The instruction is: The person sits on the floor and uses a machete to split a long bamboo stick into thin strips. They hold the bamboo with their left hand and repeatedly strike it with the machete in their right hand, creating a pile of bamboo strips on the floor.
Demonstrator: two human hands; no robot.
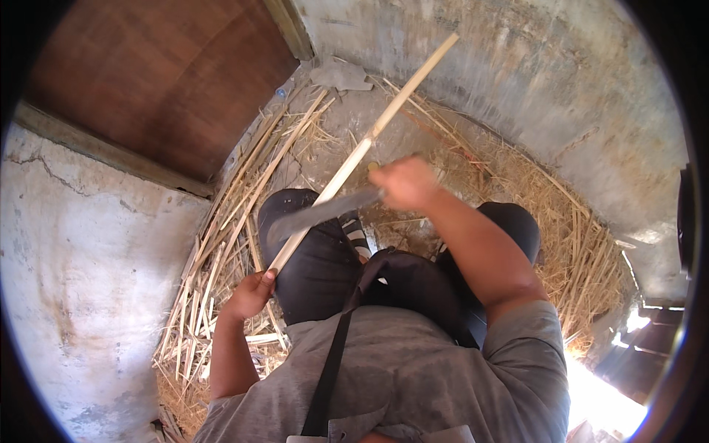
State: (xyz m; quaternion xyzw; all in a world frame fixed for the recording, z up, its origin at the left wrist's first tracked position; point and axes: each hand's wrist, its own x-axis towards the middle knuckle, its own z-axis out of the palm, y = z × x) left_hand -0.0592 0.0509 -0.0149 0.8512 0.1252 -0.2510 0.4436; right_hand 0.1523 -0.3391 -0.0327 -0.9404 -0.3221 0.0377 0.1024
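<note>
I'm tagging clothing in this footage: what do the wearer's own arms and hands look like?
The left hand and right hand are bare, without gloves; the right one is blurred. No watch or bracelet shows on either wrist. Short grey sleeves, the left sleeve and right sleeve, leave both forearms uncovered.

One knife (pixel 330 210), one held strip (pixel 353 160)
</note>
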